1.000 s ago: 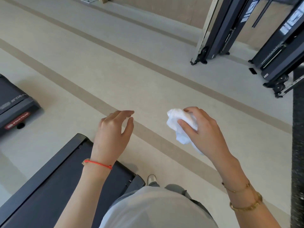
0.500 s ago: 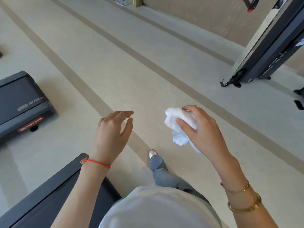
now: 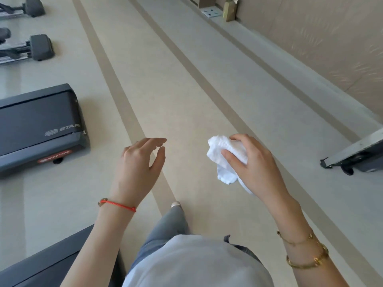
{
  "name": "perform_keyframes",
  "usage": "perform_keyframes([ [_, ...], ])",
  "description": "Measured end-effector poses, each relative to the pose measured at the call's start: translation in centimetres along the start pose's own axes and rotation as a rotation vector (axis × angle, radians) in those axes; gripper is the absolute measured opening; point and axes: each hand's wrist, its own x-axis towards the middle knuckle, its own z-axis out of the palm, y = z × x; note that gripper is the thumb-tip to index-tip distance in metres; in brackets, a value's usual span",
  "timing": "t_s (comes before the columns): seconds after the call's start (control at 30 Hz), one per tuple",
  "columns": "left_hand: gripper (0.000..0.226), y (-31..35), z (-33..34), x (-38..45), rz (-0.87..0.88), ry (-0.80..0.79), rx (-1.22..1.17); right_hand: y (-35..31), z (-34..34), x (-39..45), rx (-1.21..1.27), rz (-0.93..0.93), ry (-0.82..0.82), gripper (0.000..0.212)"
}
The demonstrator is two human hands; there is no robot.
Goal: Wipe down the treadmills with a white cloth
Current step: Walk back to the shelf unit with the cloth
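White cloth [image 3: 222, 154], bunched, is gripped by right hand [image 3: 255, 164]; left hand [image 3: 138, 164] is held empty, fingers relaxed, near treadmill [image 3: 39, 125].

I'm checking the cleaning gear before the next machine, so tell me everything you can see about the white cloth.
The white cloth is a small, soft, terry-looking rag, crumpled into a loose wad and plain white with no visible marks. The right hand grips it, thumb across its front and fingers curled over its top, with a loose corner hanging below the palm. It is held in the air above the beige floor, touching nothing else.
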Motion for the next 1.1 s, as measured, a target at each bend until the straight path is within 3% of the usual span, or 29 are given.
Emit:
perform_keyframes([
  [0.73, 0.021, -17.4, 5.6, 47.6, -0.072, 0.018, 0.037, -1.7, 11.3, 52.5, 0.066, -0.044, -0.049, 0.029],
  [1.1, 0.022, -25.7, 12.7, 72.1, -0.067, 0.028, 0.036, 0.9, 16.0, 78.6, 0.065, -0.029, -0.046, 0.029],
])
